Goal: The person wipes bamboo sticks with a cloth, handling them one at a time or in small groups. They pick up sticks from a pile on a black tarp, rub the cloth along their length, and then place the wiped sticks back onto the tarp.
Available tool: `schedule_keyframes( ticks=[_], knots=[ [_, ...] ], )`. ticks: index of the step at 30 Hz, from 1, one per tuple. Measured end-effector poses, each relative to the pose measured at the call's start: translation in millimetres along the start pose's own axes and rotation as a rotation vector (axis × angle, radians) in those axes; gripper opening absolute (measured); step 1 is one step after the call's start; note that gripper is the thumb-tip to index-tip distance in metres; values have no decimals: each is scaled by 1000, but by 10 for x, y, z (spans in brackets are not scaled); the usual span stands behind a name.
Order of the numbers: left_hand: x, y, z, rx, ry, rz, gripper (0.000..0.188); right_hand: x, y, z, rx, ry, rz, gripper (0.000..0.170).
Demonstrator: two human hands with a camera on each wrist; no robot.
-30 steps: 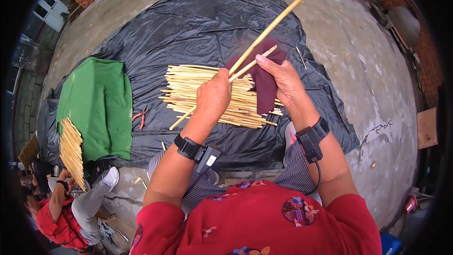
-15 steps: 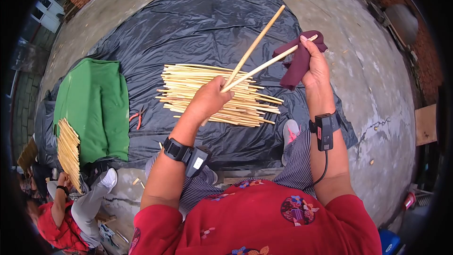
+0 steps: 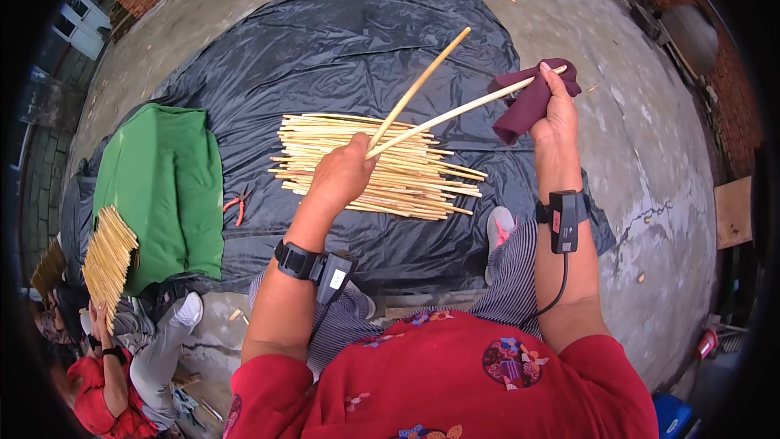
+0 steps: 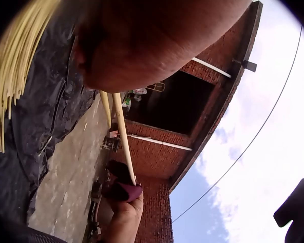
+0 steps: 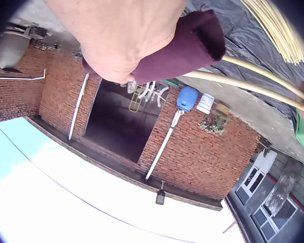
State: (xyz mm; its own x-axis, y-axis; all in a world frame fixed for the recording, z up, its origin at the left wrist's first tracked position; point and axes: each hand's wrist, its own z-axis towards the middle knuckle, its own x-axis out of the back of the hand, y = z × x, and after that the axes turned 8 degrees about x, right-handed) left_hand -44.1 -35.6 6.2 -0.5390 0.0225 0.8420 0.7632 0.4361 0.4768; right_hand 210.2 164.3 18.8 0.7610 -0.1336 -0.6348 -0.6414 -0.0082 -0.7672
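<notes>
My left hand (image 3: 341,172) grips two pale, peeled sticks together at their near ends. One stick (image 3: 429,75) points up and away past the fist, and the other stick (image 3: 461,110) slants right towards my right hand (image 3: 557,118). That hand pinches a folded maroon cloth (image 3: 532,106) around the far end of the slanting stick, with its thumb on top and the tip poking out. The right wrist view shows the cloth (image 5: 187,48) bunched under the curled fingers. Below the hands lies a pile of similar sticks (image 3: 382,171) on black plastic sheeting (image 3: 341,57).
Left of the pile are red-handled pliers (image 3: 237,206) and a green cloth (image 3: 162,187) over something. A second person (image 3: 110,382) at lower left holds a mat of joined sticks (image 3: 110,252). Concrete ground (image 3: 650,276) surrounds the sheeting.
My right hand has moved right with the cloth, out to the stick's far end. My left hand has shifted left, and the two sticks now spread apart. The other person's mat has tilted.
</notes>
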Motion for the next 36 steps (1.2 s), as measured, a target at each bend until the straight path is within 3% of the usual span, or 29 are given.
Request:
schedule_keyframes(
  ticks=[1,7,10,14,17,20,21,25,30,34,36],
  knots=[
    [-35,-43,30,-74,86,36,27,-32,-13,-30,-4,17,14,16],
    [62,60,-9,32,-329,-780,28,32,-35,77,16,59,81,12],
    [125,27,-9,54,-457,-986,26,86,-91,132,3,-8,93,13],
    [84,3,17,36,-434,-1279,20,52,-187,78,-28,-46,140,17],
    [190,61,-39,17,-543,-1302,16,41,-174,52,-87,-30,119,21],
    [146,49,0,-61,-519,-1421,13,39,-136,54,-100,32,145,22],
    [131,57,-1,-64,-435,-1405,12,66,-70,75,-102,-13,202,21],
    [92,102,25,-64,-325,-1445,11,-65,-26,-147,-243,-29,254,20],
    [-57,188,70,-77,-229,-1436,14,-298,210,-564,-479,-406,197,43],
    [-220,378,9,-140,-260,-1385,15,-494,342,-1025,-601,-599,173,27],
    [-299,496,-12,-121,-87,-1300,15,-466,572,-1175,-524,-469,118,30]
  ],
)
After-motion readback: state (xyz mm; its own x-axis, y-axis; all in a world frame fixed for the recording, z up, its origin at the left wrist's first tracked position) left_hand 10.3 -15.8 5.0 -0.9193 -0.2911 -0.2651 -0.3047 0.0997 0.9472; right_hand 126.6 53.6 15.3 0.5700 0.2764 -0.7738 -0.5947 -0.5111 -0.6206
